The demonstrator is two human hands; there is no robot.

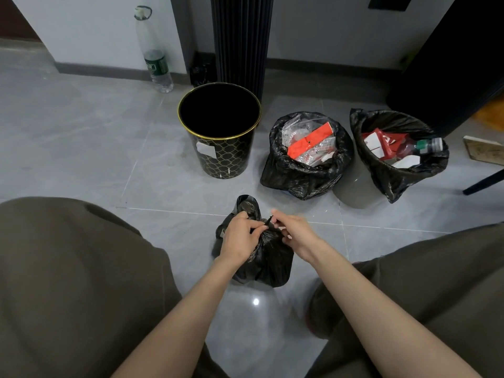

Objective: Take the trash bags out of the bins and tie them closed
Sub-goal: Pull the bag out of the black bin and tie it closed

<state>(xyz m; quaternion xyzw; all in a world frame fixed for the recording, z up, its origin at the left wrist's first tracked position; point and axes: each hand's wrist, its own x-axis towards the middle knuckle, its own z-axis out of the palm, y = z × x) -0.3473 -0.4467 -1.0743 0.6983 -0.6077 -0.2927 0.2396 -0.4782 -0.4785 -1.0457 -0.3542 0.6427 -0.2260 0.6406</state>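
A small black trash bag sits on the floor between my knees, its top gathered into a twist. My left hand pinches the gathered plastic on the left, and my right hand grips a thin twisted end on the right. Behind it stands a black bin with a gold rim, with no bag inside. To the right, a black bag holds red and clear packaging and stands open. Further right, a grey bin is lined with another open black bag holding a bottle and cartons.
A tall clear bottle stands by the wall at the back left. A dark ribbed column rises behind the gold-rimmed bin. A black cabinet and a chair leg are on the right. My knees flank the bag.
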